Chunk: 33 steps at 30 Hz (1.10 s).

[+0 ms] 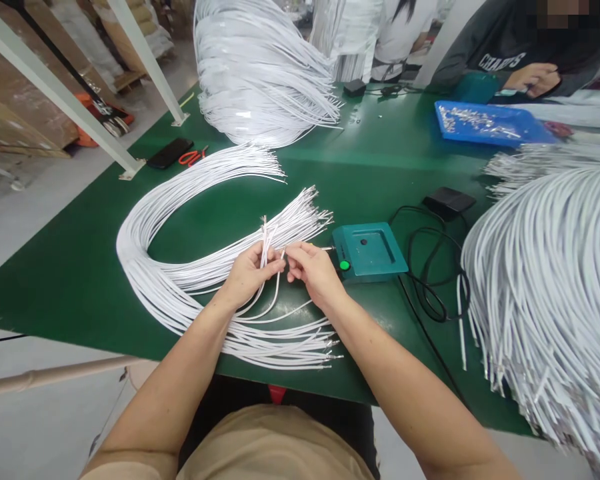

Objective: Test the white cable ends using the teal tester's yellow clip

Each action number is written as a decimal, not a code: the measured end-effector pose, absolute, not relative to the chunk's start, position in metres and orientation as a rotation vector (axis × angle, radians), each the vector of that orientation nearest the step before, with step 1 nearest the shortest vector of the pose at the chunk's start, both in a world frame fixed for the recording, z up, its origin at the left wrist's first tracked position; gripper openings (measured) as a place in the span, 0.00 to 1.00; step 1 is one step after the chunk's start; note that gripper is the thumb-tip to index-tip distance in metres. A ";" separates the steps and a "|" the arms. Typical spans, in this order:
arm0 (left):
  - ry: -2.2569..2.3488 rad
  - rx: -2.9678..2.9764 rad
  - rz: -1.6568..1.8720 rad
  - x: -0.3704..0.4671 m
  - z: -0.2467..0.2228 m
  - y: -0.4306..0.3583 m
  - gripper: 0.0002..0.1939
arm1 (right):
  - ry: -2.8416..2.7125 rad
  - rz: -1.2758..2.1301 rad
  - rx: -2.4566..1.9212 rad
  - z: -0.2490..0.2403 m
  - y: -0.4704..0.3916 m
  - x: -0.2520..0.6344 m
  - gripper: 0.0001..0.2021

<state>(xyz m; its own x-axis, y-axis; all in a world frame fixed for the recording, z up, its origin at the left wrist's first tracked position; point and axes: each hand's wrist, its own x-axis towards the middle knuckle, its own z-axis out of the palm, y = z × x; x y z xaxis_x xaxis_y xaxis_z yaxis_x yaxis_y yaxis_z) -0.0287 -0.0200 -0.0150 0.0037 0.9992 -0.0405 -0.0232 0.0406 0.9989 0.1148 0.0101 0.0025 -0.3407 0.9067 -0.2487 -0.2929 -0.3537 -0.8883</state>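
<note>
Several white wires [265, 235] stand up out of my left hand [253, 272], which is closed around them near their ends. My right hand [313, 267] is pinched at the tip of one white wire [279, 283], close beside the left fingertips. Beneath and behind both hands a curved bundle of white wires [135, 243] lies on the table, its ends fanned out in separate groups. Just right of my right hand sits a small teal device [367, 270] with a green button [345, 265] and a thin metal tip pointing at the hand.
A large wire coil [260, 73] stands at the back, another [545, 267] at the right. Black cable [425, 267] loops beside the teal device. A blue tray [485, 137] holds small metal parts. Red-handled scissors [193, 157] and a phone [170, 153] lie back left. A co-worker's hands [537, 79] are across the table.
</note>
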 end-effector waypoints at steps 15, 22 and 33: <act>1.106 1.168 1.192 -0.028 -0.012 -0.022 0.14 | -1.070 1.699 -0.928 0.002 0.012 0.118 0.08; 1.201 1.152 1.252 -0.030 -0.013 -0.020 0.14 | -1.079 1.666 -0.983 0.001 0.013 0.119 0.10; 1.024 0.994 1.221 -0.029 -0.015 -0.021 0.23 | -1.425 1.413 -1.062 0.000 0.009 0.117 0.08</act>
